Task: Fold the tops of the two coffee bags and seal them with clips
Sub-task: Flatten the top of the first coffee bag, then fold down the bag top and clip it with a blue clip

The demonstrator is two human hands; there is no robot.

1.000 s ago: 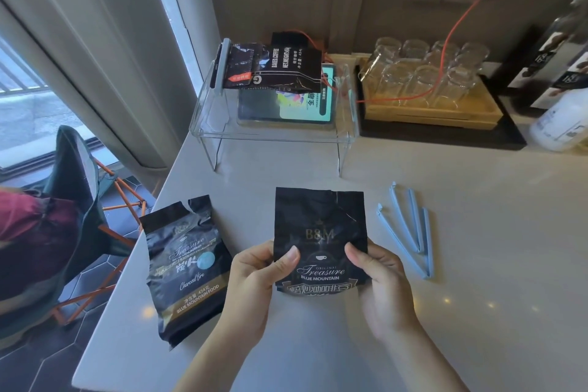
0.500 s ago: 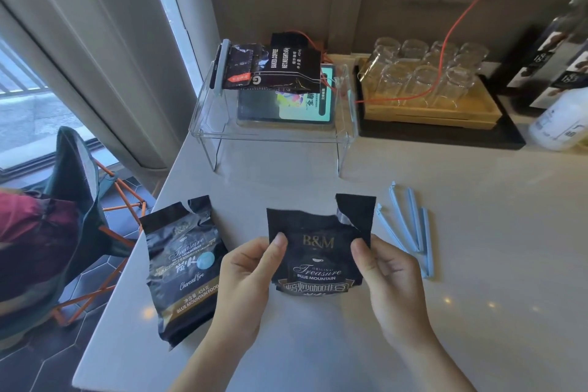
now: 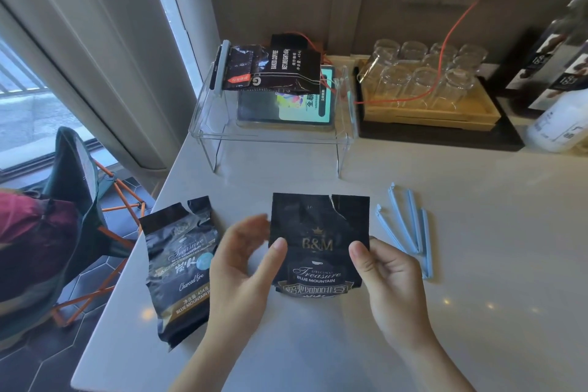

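Observation:
A black B&M coffee bag stands upright near the counter's front, its torn top flat and unfolded. My left hand pinches its left edge with the thumb on the front; the fingers behind look blurred. My right hand grips its right edge, thumb on the front. A second black coffee bag lies flat to the left, its torn top pointing away, touched by neither hand. Pale blue sealing clips lie on the counter just right of my right hand.
A clear acrylic riser stands behind, with a clipped coffee bag on top and a lit tablet under it. A wooden tray of glasses and a white bottle sit at the back right. The counter edge drops off left.
The bag's top was bent over and has been straightened up flat. Both hands have slid up from the bag's lower part to its side edges.

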